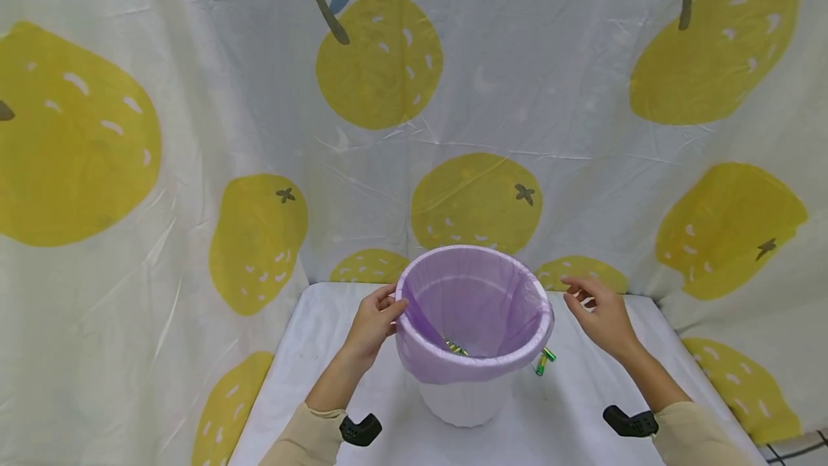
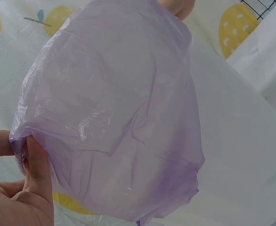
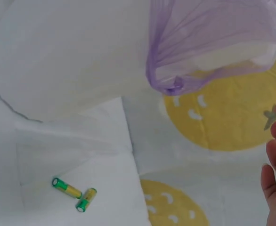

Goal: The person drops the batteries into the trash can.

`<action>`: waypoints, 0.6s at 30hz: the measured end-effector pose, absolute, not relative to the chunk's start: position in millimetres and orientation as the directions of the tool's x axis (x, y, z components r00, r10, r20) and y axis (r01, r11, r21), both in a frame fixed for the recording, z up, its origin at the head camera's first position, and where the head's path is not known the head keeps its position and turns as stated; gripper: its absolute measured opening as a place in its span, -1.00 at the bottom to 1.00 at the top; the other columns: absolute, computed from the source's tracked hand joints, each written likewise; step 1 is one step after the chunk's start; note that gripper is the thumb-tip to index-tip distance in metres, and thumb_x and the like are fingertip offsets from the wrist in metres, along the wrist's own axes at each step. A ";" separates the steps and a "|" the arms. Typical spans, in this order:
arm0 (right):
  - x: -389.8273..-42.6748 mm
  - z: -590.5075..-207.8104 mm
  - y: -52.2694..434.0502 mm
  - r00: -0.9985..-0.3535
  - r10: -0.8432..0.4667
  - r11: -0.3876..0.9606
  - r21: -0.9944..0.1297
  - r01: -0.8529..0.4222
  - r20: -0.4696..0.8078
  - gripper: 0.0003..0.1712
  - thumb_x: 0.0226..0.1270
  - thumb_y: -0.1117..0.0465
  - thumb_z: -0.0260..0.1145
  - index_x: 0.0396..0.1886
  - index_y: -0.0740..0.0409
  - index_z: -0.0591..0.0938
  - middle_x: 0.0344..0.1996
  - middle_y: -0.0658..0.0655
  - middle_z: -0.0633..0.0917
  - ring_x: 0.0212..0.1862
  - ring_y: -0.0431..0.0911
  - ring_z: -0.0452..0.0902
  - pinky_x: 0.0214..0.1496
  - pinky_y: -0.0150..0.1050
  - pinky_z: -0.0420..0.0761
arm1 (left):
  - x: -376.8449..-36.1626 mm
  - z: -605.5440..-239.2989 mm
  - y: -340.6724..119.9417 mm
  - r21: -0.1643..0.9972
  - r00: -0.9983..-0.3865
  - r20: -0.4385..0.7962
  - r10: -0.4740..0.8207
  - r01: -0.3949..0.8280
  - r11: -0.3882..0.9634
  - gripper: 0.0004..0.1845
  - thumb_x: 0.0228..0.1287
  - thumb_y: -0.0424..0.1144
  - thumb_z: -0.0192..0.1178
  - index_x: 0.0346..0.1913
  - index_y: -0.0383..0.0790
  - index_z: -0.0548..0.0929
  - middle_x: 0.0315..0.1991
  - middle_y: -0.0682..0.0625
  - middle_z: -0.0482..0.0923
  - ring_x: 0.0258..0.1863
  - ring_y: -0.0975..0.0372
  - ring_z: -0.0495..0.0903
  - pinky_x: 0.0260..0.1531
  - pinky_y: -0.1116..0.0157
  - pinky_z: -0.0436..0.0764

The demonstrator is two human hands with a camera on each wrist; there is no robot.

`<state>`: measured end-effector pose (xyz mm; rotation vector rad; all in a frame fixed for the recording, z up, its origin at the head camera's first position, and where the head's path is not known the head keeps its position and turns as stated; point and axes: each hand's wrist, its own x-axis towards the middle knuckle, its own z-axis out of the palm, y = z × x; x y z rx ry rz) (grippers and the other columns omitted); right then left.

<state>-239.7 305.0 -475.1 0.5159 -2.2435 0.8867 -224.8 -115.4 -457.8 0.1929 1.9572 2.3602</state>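
A white bin (image 1: 464, 401) lined with a purple plastic bag (image 1: 475, 308) stands in the middle of the white table (image 1: 310, 358). My left hand (image 1: 374, 321) pinches the bag's folded rim at the bin's left side; in the left wrist view the thumb (image 2: 36, 165) presses the purple bag (image 2: 114, 113). My right hand (image 1: 598, 315) hovers just right of the rim, fingers relaxed and holding nothing. Two green and yellow batteries (image 1: 543, 360) lie on the table by the bin's right side, and the batteries (image 3: 74, 193) show clearly in the right wrist view. More batteries (image 1: 456, 348) lie inside the bag.
A cloth backdrop with yellow fruit prints (image 1: 382, 56) hangs behind and to both sides of the table. Bare table surface lies left and right of the bin. A black wire grid (image 1: 798, 448) shows at the lower right corner.
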 end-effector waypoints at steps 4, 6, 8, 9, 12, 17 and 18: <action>-241.6 -488.9 309.0 -0.720 -0.088 0.691 -0.478 -0.542 0.689 -0.68 0.21 0.50 0.43 -0.02 0.30 0.73 -0.33 0.11 0.68 -0.31 -0.28 0.50 -0.31 -0.58 0.46 | -224.4 -458.0 -115.7 0.982 -0.990 0.046 0.134 0.020 -0.187 -0.41 0.44 -0.39 0.26 0.43 -0.53 0.36 -0.31 0.01 0.51 -0.28 0.26 0.61 -0.26 0.32 0.66; -242.5 -494.2 310.5 -0.729 -0.081 0.688 -0.491 -0.534 0.679 -0.69 0.21 0.49 0.42 -0.03 0.31 0.73 -0.34 0.11 0.68 -0.32 -0.28 0.49 -0.33 -0.57 0.45 | -223.7 -457.7 -115.7 0.982 -0.990 0.043 0.133 0.018 -0.186 -0.40 0.45 -0.38 0.26 0.44 -0.53 0.35 -0.30 0.01 0.51 -0.28 0.25 0.62 -0.26 0.32 0.66; -242.2 -498.3 310.4 -0.741 -0.072 0.692 -0.501 -0.519 0.668 -0.70 0.22 0.48 0.42 -0.03 0.31 0.73 -0.34 0.11 0.68 -0.32 -0.25 0.50 -0.34 -0.56 0.47 | -223.0 -457.2 -115.8 0.982 -0.990 0.044 0.132 0.019 -0.186 -0.40 0.45 -0.38 0.26 0.44 -0.53 0.35 -0.30 0.01 0.51 -0.27 0.25 0.62 -0.26 0.32 0.66; -241.8 -500.4 310.2 -0.748 -0.067 0.696 -0.506 -0.510 0.661 -0.70 0.23 0.48 0.42 -0.03 0.31 0.73 -0.35 0.10 0.68 -0.32 -0.24 0.51 -0.34 -0.55 0.47 | -223.1 -457.3 -115.8 0.982 -0.990 0.044 0.132 0.019 -0.188 -0.40 0.45 -0.38 0.26 0.44 -0.53 0.35 -0.30 0.01 0.51 -0.27 0.25 0.62 -0.26 0.32 0.65; -240.2 -507.2 308.9 -0.769 -0.049 0.710 -0.520 -0.476 0.637 -0.72 0.26 0.46 0.42 -0.01 0.30 0.73 -0.34 0.09 0.68 -0.32 -0.18 0.53 -0.33 -0.54 0.49 | -223.8 -457.5 -115.8 0.981 -0.990 0.050 0.134 0.023 -0.192 -0.41 0.45 -0.39 0.25 0.44 -0.53 0.35 -0.31 0.01 0.50 -0.27 0.25 0.62 -0.26 0.33 0.66; -238.1 -527.1 307.0 -0.802 -0.007 0.725 -0.550 -0.416 0.597 -0.73 0.30 0.43 0.42 -0.01 0.30 0.72 -0.32 0.10 0.68 -0.32 -0.18 0.53 -0.33 -0.52 0.51 | -223.0 -456.7 -115.5 0.981 -0.989 0.054 0.138 0.027 -0.192 -0.42 0.46 -0.40 0.24 0.43 -0.56 0.34 -0.30 0.00 0.50 -0.26 0.24 0.62 -0.26 0.33 0.66; -237.5 -532.4 306.4 -0.808 0.003 0.726 -0.557 -0.403 0.589 -0.73 0.30 0.43 0.42 -0.01 0.30 0.72 -0.32 0.11 0.68 -0.32 -0.18 0.53 -0.33 -0.51 0.52 | -222.9 -456.7 -115.4 0.981 -0.989 0.053 0.138 0.026 -0.192 -0.42 0.46 -0.40 0.23 0.43 -0.56 0.34 -0.29 0.00 0.51 -0.26 0.24 0.62 -0.26 0.33 0.66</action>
